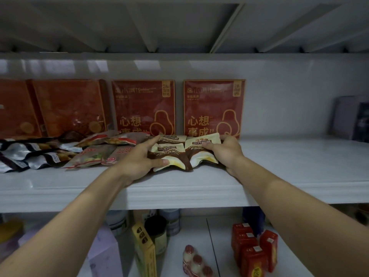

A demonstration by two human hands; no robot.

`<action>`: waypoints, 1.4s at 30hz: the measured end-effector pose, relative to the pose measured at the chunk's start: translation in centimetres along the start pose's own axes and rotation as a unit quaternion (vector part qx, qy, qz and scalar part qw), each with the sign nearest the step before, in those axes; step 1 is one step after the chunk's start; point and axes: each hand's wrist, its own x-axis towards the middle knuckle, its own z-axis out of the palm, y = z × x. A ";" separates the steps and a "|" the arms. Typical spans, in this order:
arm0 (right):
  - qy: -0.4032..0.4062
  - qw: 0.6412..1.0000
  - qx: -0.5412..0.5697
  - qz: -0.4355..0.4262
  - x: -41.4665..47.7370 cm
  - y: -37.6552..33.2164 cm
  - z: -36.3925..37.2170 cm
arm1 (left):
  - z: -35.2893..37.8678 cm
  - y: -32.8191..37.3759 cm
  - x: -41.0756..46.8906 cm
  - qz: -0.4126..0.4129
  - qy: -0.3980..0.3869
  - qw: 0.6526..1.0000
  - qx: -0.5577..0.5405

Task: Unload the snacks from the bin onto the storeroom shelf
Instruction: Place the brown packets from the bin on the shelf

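Cream-and-brown snack packets (169,151) lie in a small pile on the white shelf (179,188), in front of two red boxes. My left hand (139,158) grips the left side of the pile, thumb on the front of a packet and fingers along its far edge. My right hand (227,151) holds the right-hand packet (201,150), thumb on top and fingers curled round its right edge. The bin is out of view.
Red gift boxes (213,108) stand upright along the shelf's back wall. Red and silver snack bags (95,154) lie at the left. A dark box (353,116) stands at the far right. The lower shelf holds cans, small bottles (196,260) and red cartons (253,250).
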 end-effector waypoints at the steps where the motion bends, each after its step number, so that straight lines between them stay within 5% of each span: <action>1: -0.003 1.000 0.001 0.002 0.0 0.1 0.0 | 0.1 0.0 0.0 0.001 0.001 1.000 0.006; 12: 0.023 0.999 -0.039 -0.005 -0.6 -0.4 -0.3 | 0.6 1.1 -0.5 0.001 0.009 0.996 0.093; 19: 0.044 0.974 -0.173 -0.136 -3.1 -1.9 -0.8 | 0.5 1.6 -1.0 0.039 0.022 0.984 0.170; 23: 0.008 0.937 -0.299 -0.180 -4.7 -2.3 -1.2 | 0.7 2.6 -1.9 0.100 0.073 0.951 0.283; 30: -0.081 0.822 -0.520 -0.217 -6.9 -2.8 -2.6 | 2.3 4.2 -3.4 0.149 0.070 0.859 0.484; 36: -0.036 0.774 -0.614 -0.148 -10.9 -3.9 -5.2 | 4.1 6.3 -4.8 0.118 0.026 0.862 0.492; 42: 0.006 0.724 -0.681 -0.111 -17.0 -3.8 -9.0 | 7.9 7.8 -7.7 0.210 0.006 0.870 0.446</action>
